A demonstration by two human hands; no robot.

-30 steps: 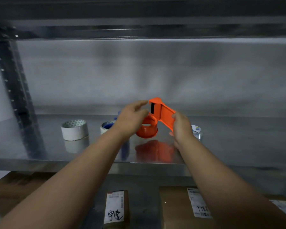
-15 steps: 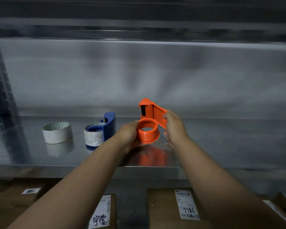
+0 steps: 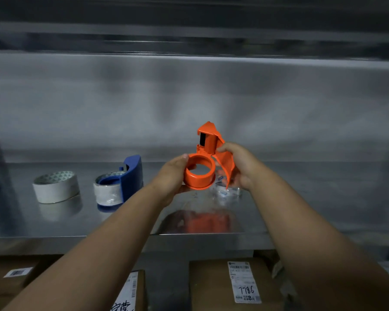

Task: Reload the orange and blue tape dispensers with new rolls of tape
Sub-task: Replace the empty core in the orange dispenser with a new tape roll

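I hold the empty orange tape dispenser [image 3: 208, 158] above the metal shelf [image 3: 301, 198]. My left hand [image 3: 171, 176] grips its round hub from the left and below. My right hand [image 3: 240, 164] grips its curved handle on the right. The cutter head points up. A clear tape roll [image 3: 227, 191] lies on the shelf behind and under the dispenser, partly hidden. To the left stands the blue tape dispenser [image 3: 124, 178] with a roll in it. Further left lies a whitish tape roll [image 3: 55, 186].
The shelf's steel back wall rises close behind. An upper shelf hangs overhead. Below the shelf's front edge sit cardboard boxes [image 3: 231, 286] with shipping labels. A dark upright post stands at the far left edge.
The orange dispenser has turned more upright, cutter head up, and my hands shifted right and a little closer. The view moved, so the blue dispenser and white roll show fully.
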